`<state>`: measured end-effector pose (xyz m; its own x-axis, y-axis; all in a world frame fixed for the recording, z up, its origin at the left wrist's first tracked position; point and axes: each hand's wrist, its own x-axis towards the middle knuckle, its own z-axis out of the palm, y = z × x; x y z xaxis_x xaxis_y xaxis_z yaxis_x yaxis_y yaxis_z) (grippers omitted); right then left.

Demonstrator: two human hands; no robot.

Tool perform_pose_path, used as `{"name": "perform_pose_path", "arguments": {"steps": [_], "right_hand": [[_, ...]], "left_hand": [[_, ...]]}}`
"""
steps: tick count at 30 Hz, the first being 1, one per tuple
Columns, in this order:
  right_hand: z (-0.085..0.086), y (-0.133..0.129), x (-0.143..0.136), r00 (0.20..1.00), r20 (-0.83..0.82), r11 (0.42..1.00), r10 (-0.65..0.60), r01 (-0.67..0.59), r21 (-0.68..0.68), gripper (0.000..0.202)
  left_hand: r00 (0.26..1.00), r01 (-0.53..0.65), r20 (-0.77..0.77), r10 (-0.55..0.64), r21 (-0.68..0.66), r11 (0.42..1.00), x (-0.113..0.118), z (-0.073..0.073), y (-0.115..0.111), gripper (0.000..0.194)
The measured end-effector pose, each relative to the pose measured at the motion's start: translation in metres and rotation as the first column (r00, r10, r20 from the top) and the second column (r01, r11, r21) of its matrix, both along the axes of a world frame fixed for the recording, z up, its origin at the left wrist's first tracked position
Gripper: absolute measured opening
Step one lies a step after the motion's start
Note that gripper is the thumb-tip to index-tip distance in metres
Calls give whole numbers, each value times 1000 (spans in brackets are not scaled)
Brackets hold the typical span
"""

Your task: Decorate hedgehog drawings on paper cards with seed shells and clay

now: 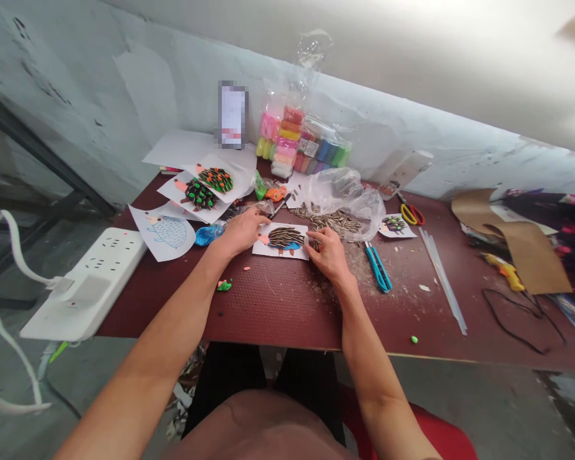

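A small white card with a hedgehog picture [282,240] lies on the dark red table [278,306]; its back is covered with striped sunflower seeds. My left hand [242,231] rests on the card's left edge, fingers curled against it. My right hand [328,254] touches the card's right edge, fingertips pinched by the seeds; whether a seed is between them I cannot tell. A pile of sunflower seeds [333,220] spills from a clear plastic bag [347,191] just behind my right hand.
Other hedgehog cards [204,188] lie at the back left, one more [395,225] to the right. A bag of coloured clay blocks [299,144] leans on the wall. Blue cutter [377,268], scissors [412,214], glue sticks [443,278], a white power strip [89,281] and brown paper [527,246] surround the spot.
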<state>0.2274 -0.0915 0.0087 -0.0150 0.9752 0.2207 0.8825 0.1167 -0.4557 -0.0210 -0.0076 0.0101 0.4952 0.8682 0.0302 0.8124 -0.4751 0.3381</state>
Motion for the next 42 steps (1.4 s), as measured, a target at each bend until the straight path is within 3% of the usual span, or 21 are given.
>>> {"name": "perform_pose_path", "arguments": {"steps": [21,24,29,35,42], "right_hand": [[5,-1,1,1000,26,999,14,-13,-41,8],[8,-4,2,1000,-20,999,6,-6,-44,10],[15,-8,-1,975,-190,992,-116,124,32,19],[13,-9,-12,975,-215,998,50,-43,37,25],[7,-10,-18,996,-63,997,69,-67,28,9]], "left_hand": [[1000,-22,-5,22,-19,1000,1,4,-3,41],[1000,-19,-1,19,-23,1000,1,4,-3,41],[1000,-2,2,2,-12,1000,1,3,-2,42],[1000,-20,-13,19,-27,999,1,5,-3,41],[999,-21,-26,20,-16,1000,1,4,-2,42]]}}
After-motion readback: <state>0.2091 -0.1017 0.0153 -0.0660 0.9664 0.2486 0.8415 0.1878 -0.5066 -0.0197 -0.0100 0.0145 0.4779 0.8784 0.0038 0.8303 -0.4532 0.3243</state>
